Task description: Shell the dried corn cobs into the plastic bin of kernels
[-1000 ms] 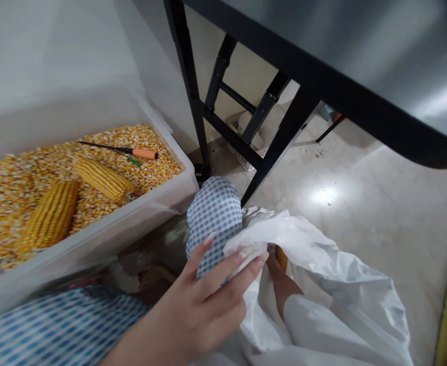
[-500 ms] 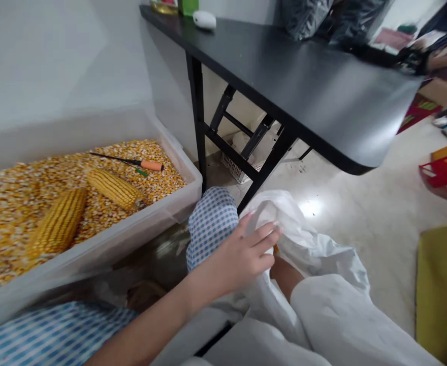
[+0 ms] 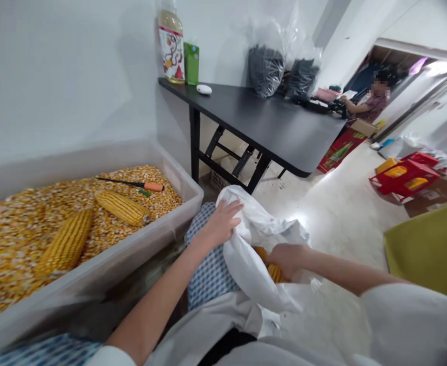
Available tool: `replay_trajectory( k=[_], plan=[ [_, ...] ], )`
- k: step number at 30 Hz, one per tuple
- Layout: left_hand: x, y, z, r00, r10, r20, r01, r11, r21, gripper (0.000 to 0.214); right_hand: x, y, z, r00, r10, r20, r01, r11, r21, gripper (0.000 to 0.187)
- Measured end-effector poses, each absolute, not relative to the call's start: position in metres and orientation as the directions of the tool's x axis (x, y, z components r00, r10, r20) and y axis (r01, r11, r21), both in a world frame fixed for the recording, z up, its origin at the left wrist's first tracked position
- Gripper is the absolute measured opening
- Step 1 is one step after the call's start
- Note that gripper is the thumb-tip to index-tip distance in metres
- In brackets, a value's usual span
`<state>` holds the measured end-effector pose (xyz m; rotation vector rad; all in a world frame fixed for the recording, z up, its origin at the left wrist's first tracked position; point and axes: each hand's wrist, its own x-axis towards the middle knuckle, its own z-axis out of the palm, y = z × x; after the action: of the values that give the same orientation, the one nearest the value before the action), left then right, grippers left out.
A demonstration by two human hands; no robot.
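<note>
A white sack (image 3: 246, 254) stands open between my knees, its mouth spread wide. My left hand (image 3: 221, 223) has its fingers curled over the near-left part of the sack's rim, holding it. Inside the sack mouth, my right hand (image 3: 289, 258) is closed on a yellow corn cob (image 3: 275, 273); its fingertips are partly hidden. Another corn cob (image 3: 260, 253) shows just beyond it in the sack. To the left, a translucent plastic bin (image 3: 185, 213) holds loose corn kernels (image 3: 13, 223), two whole cobs (image 3: 69, 239) and an orange-handled screwdriver (image 3: 153, 187).
A black folding table (image 3: 261, 119) stands ahead, carrying a bottle (image 3: 171, 48), a green carton (image 3: 192, 63) and bags of dark material (image 3: 266, 68). Red plastic stools (image 3: 404, 175) and a yellow-green surface (image 3: 429, 244) are at right. A person (image 3: 372, 104) sits farther back.
My head view has tilted up, showing more of the table and room. My right hand, mostly hidden in the sack before, is now visible at its mouth with a corn cob.
</note>
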<state>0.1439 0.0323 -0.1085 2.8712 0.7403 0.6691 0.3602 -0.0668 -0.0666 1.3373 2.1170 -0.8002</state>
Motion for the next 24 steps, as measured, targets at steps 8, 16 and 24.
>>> replay_trajectory(
  k=[8, 16, 24],
  plan=[
    [0.126, 0.020, -0.128, 0.706, 0.600, 0.377, 0.467, -0.794, 0.390, 0.036, 0.399, -0.054, 0.012, -0.316, 0.845, -0.430, 0.917, 0.157, -0.366, 0.056],
    [0.099, -0.023, -0.084, 0.494, 0.730, 0.472, 0.314, -0.656, 0.687, 0.035, 0.400, -0.046, 0.040, -0.380, 0.878, -0.292, 0.761, 0.118, -0.638, 0.062],
    [0.183, 0.024, -0.056, 0.858, 0.481, 0.179, 0.019, -0.379, 0.925, 0.057, 0.364, -0.051, 0.052, -0.427, 0.866, -0.260, 0.796, 0.225, -0.561, 0.058]
  ],
)
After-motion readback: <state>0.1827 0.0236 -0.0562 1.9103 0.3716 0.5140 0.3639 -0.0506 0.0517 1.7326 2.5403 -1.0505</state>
